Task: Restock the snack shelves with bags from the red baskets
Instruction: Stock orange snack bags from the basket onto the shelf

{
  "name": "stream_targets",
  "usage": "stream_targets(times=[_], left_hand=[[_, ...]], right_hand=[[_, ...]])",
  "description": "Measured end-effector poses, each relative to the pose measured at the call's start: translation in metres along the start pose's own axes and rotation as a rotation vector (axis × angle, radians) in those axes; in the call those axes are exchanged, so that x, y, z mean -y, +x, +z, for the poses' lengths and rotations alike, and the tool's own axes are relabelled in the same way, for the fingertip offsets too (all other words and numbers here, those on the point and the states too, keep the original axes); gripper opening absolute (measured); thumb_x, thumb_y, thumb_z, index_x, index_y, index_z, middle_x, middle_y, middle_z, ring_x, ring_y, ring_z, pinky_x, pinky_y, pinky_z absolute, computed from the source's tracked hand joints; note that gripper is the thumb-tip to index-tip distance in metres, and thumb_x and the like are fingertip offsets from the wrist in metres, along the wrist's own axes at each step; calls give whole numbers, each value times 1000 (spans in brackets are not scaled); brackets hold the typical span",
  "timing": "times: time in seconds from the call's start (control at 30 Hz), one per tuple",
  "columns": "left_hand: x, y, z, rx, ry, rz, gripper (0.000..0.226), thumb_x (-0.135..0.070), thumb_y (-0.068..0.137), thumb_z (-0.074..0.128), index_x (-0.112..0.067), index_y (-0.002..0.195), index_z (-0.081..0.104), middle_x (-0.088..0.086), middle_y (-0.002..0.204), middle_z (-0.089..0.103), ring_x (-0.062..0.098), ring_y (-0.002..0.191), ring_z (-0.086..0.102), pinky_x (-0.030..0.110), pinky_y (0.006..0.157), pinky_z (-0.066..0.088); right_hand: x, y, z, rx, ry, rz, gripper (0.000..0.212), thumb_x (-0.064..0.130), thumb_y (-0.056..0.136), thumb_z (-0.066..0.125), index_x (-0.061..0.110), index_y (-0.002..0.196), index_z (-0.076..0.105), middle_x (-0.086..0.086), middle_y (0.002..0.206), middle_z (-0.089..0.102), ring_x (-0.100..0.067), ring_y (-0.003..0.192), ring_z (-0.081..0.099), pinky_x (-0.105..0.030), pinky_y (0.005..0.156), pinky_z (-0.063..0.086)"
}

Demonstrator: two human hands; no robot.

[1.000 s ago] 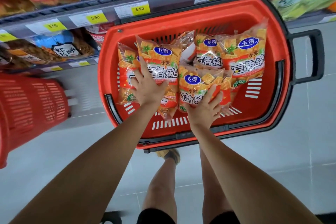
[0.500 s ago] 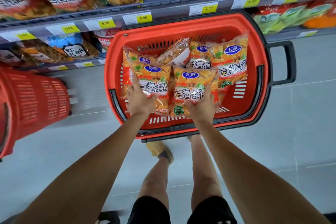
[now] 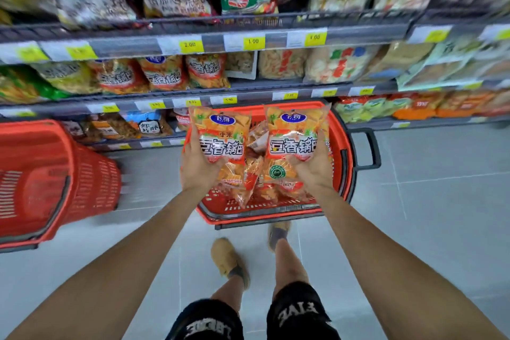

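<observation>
- Now the left hand (image 3: 199, 165) is gripping one orange bag (image 3: 222, 143) and the right hand (image 3: 313, 167) another bag (image 3: 292, 143), both above the red basket (image 3: 340, 146).
- Holding them upright by the lower halves is probably keeping the labels facing out.
- Matching bags (image 3: 162, 74) are crowding the middle shelf (image 3: 248, 92) at its front edge; open room is looking scarce.
- A second basket (image 3: 41, 179) is standing well left.

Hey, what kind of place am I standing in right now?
Most likely a snack aisle in a shop or small supermarket. Tiered shelves packed with bagged snacks carry yellow price tags along their edges, and a red shopping basket sits on the tiled floor holding more bags.
</observation>
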State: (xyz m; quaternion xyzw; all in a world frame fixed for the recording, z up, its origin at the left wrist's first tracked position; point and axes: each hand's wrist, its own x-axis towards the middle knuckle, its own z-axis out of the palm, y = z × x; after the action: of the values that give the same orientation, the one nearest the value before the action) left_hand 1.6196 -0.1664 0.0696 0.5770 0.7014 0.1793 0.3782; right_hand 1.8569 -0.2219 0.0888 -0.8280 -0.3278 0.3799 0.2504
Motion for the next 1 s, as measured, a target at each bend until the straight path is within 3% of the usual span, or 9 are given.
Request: stream_targets(times=[0.1,0.2,0.37,0.57,0.63,0.8,1.0], left_hand=[[-40,-6,-30,-40,-42,96,108,-28,73,81,-33,151,7,6,137,49,27,129,43,50,102,42],[-81,-15,-60,-93,-86,222,108,-35,73,81,-32,152,6,5,139,49,27,130,42,49,104,40],[-152,-25,-107,-150,-144,387,107,-37,76,78,-25,154,4,1,155,28,26,143,24,50,114,26],[-243,-38,-165,-260,-206,560,104,-31,79,77,-21,154,5,1,155,29,24,142,25,38,111,25],[-267,-44,-183,-292,-192,602,105,-32,79,77,-23,154,4,3,152,34,25,139,30,41,109,29],[-314,-44,-216,-336,-222,706,107,-38,75,79,-27,153,7,0,148,39,24,136,35,49,106,34],[-363,-44,-245,-399,-310,828,98,-36,75,79,-26,151,17,-4,143,43,17,131,39,39,106,37]], right_hand=[[34,-14,-32,-46,63,-93,105,27,77,79,25,154,8,5,141,43,-12,122,46,-28,106,32],[71,-30,-65,-114,74,-183,103,30,77,80,24,153,11,1,149,40,-17,133,40,-29,104,33],[133,-53,-120,-200,91,-352,113,60,61,75,32,150,11,1,142,50,-19,126,51,-46,103,45],[211,-80,-195,-356,86,-552,102,34,77,79,17,153,13,-2,152,35,-19,135,39,-31,105,34],[231,-87,-215,-393,88,-613,100,33,79,77,15,153,13,-1,156,26,-18,142,27,-34,112,26],[277,-101,-252,-466,116,-728,98,34,80,76,17,153,14,1,157,23,-17,144,23,-41,117,25],[323,-103,-288,-506,180,-826,100,39,76,78,24,152,15,4,153,34,-17,138,35,-45,111,36]])
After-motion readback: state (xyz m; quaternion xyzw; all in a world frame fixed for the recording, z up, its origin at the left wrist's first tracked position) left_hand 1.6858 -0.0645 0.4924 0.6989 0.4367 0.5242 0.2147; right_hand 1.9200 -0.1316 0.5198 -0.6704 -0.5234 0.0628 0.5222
